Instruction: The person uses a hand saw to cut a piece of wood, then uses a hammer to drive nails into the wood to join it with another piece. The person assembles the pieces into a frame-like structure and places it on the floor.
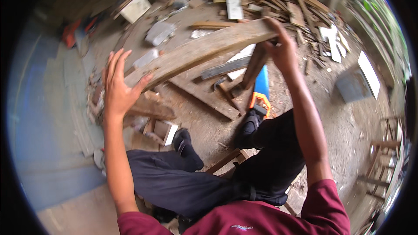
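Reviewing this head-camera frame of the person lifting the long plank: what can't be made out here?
- Right hand grip: the fingers wrap behind the plank, so the hold on its far side is hidden.
- Left hand: motion-blurred; whether the palm touches the plank's end is unclear.
- Blue-and-orange handsaw: its lower part is covered by the right foot and leg.
- Scrap wood pile: single pieces are too small and bent by the fisheye rim.

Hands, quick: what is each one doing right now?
Left hand: open, fingers spread, palm against the long wooden plank.
Right hand: closed around the plank's other end.
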The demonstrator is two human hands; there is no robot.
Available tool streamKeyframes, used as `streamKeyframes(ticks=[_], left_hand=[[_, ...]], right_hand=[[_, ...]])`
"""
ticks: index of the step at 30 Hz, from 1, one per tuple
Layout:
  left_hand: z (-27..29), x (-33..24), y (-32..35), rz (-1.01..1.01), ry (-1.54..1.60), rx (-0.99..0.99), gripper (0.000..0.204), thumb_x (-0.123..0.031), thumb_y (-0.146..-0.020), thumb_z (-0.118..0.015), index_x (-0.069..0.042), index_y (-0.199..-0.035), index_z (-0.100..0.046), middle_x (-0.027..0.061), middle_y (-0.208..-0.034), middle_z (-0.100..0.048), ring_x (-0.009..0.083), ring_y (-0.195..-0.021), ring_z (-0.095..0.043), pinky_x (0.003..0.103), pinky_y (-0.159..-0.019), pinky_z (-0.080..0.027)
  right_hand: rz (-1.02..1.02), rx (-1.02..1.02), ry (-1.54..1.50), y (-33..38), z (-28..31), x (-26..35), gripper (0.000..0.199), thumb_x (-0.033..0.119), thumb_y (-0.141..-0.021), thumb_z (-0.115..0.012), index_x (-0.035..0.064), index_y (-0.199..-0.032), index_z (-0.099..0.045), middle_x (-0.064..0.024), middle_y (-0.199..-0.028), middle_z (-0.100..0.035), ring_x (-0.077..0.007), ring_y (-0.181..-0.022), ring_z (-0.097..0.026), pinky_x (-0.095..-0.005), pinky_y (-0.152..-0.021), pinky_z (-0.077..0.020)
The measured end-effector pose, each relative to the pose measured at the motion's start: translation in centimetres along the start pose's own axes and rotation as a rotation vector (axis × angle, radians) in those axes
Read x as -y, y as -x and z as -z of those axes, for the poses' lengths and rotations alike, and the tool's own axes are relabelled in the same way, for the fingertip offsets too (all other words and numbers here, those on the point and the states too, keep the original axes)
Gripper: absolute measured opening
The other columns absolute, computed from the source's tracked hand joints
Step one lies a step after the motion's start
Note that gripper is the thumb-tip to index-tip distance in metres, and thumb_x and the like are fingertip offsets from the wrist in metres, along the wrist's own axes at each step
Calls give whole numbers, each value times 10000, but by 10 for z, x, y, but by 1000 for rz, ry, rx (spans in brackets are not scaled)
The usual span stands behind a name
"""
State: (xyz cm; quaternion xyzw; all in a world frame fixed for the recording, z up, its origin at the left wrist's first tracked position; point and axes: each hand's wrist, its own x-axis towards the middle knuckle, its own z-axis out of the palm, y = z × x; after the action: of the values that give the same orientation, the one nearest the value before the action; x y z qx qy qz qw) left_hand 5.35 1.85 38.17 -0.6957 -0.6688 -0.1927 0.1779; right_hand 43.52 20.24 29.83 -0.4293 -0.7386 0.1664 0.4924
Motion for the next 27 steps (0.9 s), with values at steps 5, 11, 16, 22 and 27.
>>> streamKeyframes(ticks=[5,11,16,22,27], left_hand=[[9,46,36,443,735,-419,582,-455,-972,-548,42,-1275,-542,144,-1284,-575,218,-1257,-480,341,-1093,-312],[10,85,68,862,1066,-597,596,-548,-973,-453,-33,-1253,-560,154,-1333,-557,261,-1350,-429,468,-1128,-254],[-19,61,65,911,1404,-545,558,-542,-945,-522,-41,-1181,-590,114,-1180,-631,227,-1153,-553,376,-1032,-371],[-58,60,66,814,1033,-648,217,-229,-955,-611,-34,-1038,-658,33,-1036,-639,132,-1014,-542,287,-945,-389],[-64,69,67,832,1128,-625,194,-205,-956,-596,-34,-1020,-662,29,-1025,-637,137,-1016,-542,296,-949,-391]], right_hand=[[40,25,41,4,-7,9,678,-8,-763,-724,192,-1385,-542,-111,-1294,-634,-209,-1128,-640,-321,-929,-516],[9,44,92,2,-6,18,674,-16,-781,-714,214,-1390,-540,-107,-1254,-658,-191,-1101,-651,-319,-901,-522],[-13,54,78,-2,-10,10,662,3,-782,-731,189,-1387,-539,-110,-1287,-630,-209,-1088,-649,-331,-900,-527],[38,-4,120,2,-12,10,772,66,-776,-773,193,-1452,-421,-160,-1208,-643,-254,-1108,-632,-363,-914,-521],[71,-41,136,1,-17,-2,1016,88,-766,-805,139,-1529,-137,-223,-1337,-494,-314,-1120,-604,-382,-901,-552]])
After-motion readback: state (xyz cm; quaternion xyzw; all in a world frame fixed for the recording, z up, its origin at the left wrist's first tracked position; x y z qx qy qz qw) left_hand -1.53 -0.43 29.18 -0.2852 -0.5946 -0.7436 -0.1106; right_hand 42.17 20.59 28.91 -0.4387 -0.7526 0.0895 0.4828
